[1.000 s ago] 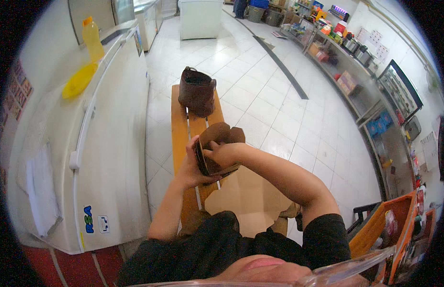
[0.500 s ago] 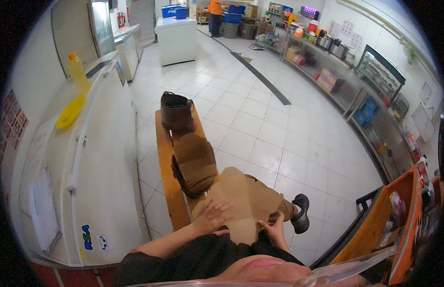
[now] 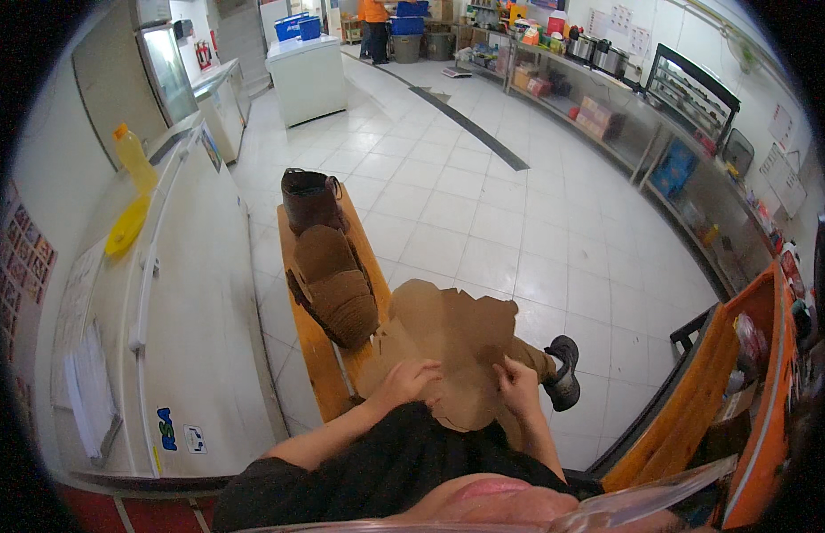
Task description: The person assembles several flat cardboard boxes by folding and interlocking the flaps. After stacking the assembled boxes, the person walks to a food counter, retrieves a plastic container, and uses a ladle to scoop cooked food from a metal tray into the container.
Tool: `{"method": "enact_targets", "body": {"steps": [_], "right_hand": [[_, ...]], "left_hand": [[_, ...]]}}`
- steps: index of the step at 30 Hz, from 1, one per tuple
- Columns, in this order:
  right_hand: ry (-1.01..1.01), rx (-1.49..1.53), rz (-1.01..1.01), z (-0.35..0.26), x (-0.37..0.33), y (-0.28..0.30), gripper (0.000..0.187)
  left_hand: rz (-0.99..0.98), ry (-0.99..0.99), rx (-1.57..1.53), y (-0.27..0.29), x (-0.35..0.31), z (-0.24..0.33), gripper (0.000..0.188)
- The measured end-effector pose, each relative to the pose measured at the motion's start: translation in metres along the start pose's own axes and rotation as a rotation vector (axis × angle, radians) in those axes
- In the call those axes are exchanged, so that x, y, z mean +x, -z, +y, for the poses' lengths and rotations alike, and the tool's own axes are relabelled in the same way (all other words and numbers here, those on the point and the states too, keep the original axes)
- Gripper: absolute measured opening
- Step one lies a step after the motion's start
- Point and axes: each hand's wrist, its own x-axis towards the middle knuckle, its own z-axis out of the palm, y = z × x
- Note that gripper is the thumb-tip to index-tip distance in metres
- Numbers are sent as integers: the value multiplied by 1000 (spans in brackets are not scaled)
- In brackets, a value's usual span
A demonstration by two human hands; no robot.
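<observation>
Across my lap lie brown cardboard pieces [image 3: 457,333] with rounded, notched outlines, overlapping one another. My left hand [image 3: 409,382] is at their near left side, fingers bent together over the cardboard. Its thumb shows partly below the fingers. On the right, my right hand [image 3: 519,385] pinches the cardboard near its right edge. To the left, a stack of similar brown cut pieces [image 3: 337,293] rests on a wooden bench [image 3: 310,373]. A dark brown bag with handles [image 3: 310,200] stands behind that stack.
A white chest freezer [image 3: 208,355] runs along my left, with a yellow bottle [image 3: 134,158] and a yellow lid [image 3: 128,226] on top. An orange-sided shelf unit [image 3: 750,426] stands close on my right. Steel counters [image 3: 599,115] line the right wall; a person [image 3: 374,22] stands far back.
The cardboard on my lap has spread wider, with a notched piece now showing at right. My left hand has gone from spread flat to bent fingers. The whole view has shifted slightly.
</observation>
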Motion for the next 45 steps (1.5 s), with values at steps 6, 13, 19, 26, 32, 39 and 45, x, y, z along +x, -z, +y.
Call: {"method": "enact_targets", "body": {"steps": [6, 13, 19, 26, 32, 39, 45], "right_hand": [[226, -97, 186, -23, 9, 10, 28], [-117, 383, 73, -11, 10, 14, 23], [302, 448, 137, -94, 18, 67, 18], [-143, 366, 564, -39, -2, 94, 13], [-423, 698, 520, -25, -21, 112, 15], [-614, 790, 453, 33, -27, 101, 14], [-777, 851, 328, 97, 19, 96, 18]], "left_hand": [[1, -4, -325, 28, 57, 37, 23], [-296, 264, -722, 55, 94, 68, 34], [11, 229, -1183, 91, 98, 96, 55], [-154, 314, -221, 91, 92, 43, 55], [-524, 288, 320, 29, 32, 3, 101], [-561, 230, 301, -43, 67, -42, 95], [-607, 286, 196, -84, 126, -58, 90]]}}
